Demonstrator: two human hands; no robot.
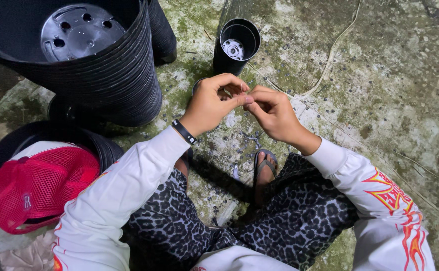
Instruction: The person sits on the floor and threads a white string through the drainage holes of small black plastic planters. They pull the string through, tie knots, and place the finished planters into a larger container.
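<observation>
Under me is a rough concrete floor, grey with green moss patches and many small dark bits. A thin pale cord runs across it, up and to the right of my hands. The light is strong near me and falls darker toward the far right edge. No wall or window shows.

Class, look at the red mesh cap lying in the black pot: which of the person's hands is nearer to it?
Left. The left hand is up and to the right of the red mesh cap; the right hand meets it fingertip to fingertip on the far side, farther from the cap.
</observation>
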